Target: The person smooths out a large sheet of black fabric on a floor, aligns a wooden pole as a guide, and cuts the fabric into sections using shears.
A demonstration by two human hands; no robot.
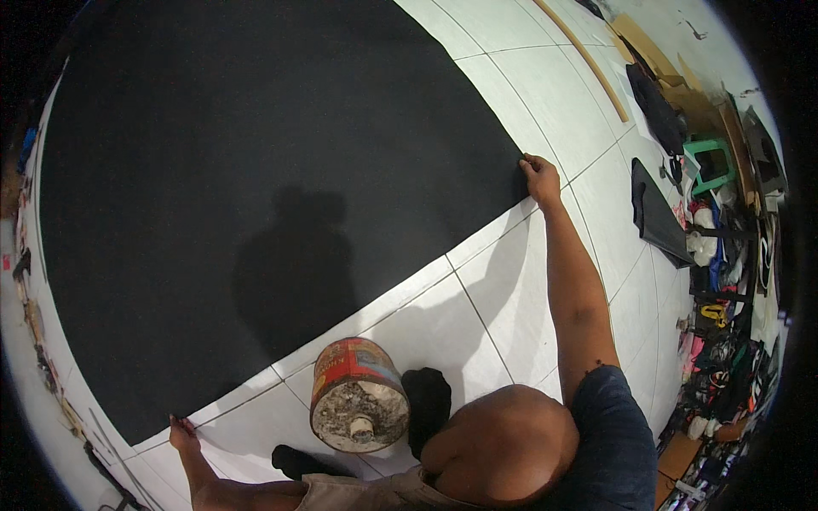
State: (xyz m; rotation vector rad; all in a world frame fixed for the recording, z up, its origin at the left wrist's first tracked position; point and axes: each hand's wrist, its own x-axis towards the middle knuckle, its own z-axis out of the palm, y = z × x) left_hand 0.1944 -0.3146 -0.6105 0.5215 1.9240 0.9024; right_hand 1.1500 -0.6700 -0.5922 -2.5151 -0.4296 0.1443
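Observation:
A large black sheet [213, 153], which looks like fabric or thin matting, lies spread over the white tiled floor. At its right corner, my right hand [542, 180] pinches the edge between thumb and fingers. My left hand [183, 433] is closed on the near edge, close to the lower left corner. Both arms are stretched wide apart, and a shadow falls across the sheet. Between my arms stands a round can [358, 413] with a red label and a crusted, stained lid bearing a knob in its middle.
A long tan strip [588, 60] lies on the floor at the far right, with a folded black piece [658, 213] nearer. Along the right wall are a green plastic stool [710, 166], cardboard, and piled bags and cloths [724, 341]. Thin rods lie at the lower left.

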